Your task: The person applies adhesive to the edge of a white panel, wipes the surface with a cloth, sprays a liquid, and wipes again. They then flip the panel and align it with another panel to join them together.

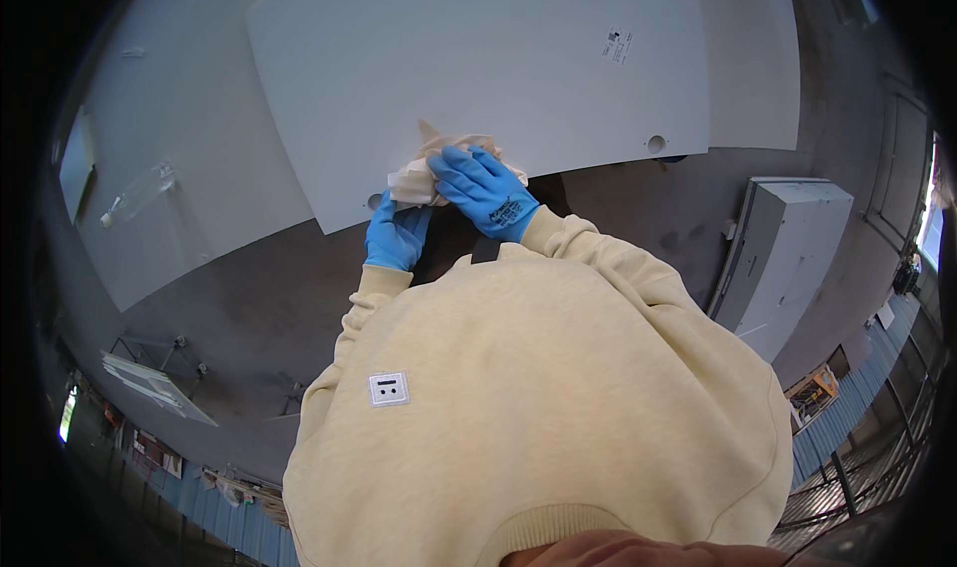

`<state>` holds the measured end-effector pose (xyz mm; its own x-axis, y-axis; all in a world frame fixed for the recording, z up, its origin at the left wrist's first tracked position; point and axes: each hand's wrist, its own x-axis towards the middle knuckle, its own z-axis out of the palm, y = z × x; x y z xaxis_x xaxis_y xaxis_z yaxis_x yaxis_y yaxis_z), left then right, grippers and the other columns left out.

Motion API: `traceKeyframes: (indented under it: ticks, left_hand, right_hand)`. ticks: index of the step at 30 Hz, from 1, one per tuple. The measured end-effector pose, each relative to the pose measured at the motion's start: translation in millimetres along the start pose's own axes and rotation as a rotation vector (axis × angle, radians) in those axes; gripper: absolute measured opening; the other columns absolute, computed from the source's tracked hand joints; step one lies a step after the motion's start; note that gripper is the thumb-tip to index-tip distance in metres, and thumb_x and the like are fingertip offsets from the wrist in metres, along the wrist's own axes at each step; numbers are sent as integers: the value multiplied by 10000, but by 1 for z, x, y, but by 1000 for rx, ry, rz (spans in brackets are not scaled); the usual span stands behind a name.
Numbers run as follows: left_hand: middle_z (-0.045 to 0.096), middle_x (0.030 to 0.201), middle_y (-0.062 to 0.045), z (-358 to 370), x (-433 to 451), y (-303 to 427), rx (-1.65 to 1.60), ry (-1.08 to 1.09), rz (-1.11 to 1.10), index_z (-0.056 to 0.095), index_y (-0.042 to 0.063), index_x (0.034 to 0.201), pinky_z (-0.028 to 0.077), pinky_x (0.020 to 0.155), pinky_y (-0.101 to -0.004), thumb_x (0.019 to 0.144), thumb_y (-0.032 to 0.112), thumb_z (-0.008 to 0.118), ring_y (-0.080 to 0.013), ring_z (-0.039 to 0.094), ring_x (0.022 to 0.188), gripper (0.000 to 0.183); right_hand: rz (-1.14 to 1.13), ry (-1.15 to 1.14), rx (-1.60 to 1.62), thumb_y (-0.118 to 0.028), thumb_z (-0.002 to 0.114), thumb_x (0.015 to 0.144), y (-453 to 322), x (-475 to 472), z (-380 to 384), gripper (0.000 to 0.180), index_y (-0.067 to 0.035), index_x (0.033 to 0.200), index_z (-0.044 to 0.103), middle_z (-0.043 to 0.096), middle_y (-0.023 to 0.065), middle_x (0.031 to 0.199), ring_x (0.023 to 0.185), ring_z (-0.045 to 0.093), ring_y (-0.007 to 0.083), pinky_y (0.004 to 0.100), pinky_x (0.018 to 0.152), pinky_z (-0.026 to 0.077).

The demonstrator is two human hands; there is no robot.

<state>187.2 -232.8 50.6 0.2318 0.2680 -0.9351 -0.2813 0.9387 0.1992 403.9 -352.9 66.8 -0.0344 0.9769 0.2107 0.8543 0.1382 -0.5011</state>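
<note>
A large white panel (478, 59) lies flat before me, its near edge close to my body. My right hand (486, 193), in a blue glove, presses a crumpled cream cloth (415, 182) onto the panel at that edge, fingers spread over the folds. My left hand (395, 237), gloved too, is at the same edge just left of the cloth. Its thumb lies over the top beside a round recess (375, 201), and its fingers go below the edge, partly hidden. Another round recess (656, 145) is near the right corner. A printed label (617, 45) is stuck on the panel.
Under the panel is a wider pale surface (202, 216), bearing a clear plastic bottle (140, 193) on the left. To the right, a stack of panels (785, 253) stands on the grey floor (658, 216). A wheeled rack with boards (157, 388) is behind on the left.
</note>
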Motion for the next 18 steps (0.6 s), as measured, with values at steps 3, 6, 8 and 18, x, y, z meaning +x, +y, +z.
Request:
traceKeyframes:
  ticks: [3,6,8,18]
  left_hand:
    - [637,1467,-150,-8,-4,3,74,-19,-13,574,86,1474,507,1183,-522,1040,350,729,-366,610,1355,531]
    - [635,1474,-166,-12,-2,11,172,-73,-50,566,81,1483,513,1179,-519,1030,364,743,-373,613,1360,562]
    - [661,1447,-161,-14,-6,12,255,-90,-40,547,84,1501,507,1171,-522,1019,411,754,-364,625,1356,619]
    - [669,1447,-148,-14,-2,15,411,-114,12,537,106,1517,503,1137,-505,1006,477,753,-351,647,1344,668]
  right_hand:
    - [-51,-95,113,-132,588,1008,11,-4,-26,453,-80,1457,617,418,123,1718,1581,405,332,526,1268,365]
    - [94,-216,299,-49,633,946,16,-27,-51,520,-75,1464,605,572,146,1580,1439,567,358,469,1156,501]
    - [268,-155,395,9,641,916,25,-42,-76,528,-56,1439,618,654,156,1473,1323,650,373,447,1075,556]
    - [812,302,-417,-247,836,833,169,0,-102,432,-72,1209,717,685,130,1328,1202,635,375,485,1031,543]
